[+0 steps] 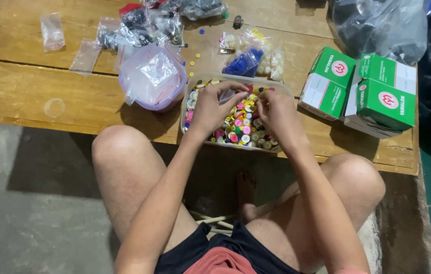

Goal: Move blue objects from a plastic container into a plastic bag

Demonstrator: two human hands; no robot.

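A clear rectangular tub (201, 80) full of small coloured buttons (243, 129) sits at the near edge of a low wooden table (28, 91). My left hand (214, 104) hovers over the tub with its fingers curled and pinched, seemingly on a small clear plastic bag, though what it holds is hard to see. My right hand (275, 114) rests in the buttons beside it, fingers bent down into the pile. The fingertips of both hands nearly meet over the middle of the tub.
A purple bowl (153, 100) holding clear plastic bags stands left of the tub. Bags of blue, white and dark buttons (246, 60) lie behind. Green and white boxes (365, 89) are stacked at the right. My bare knees frame the table's front edge.
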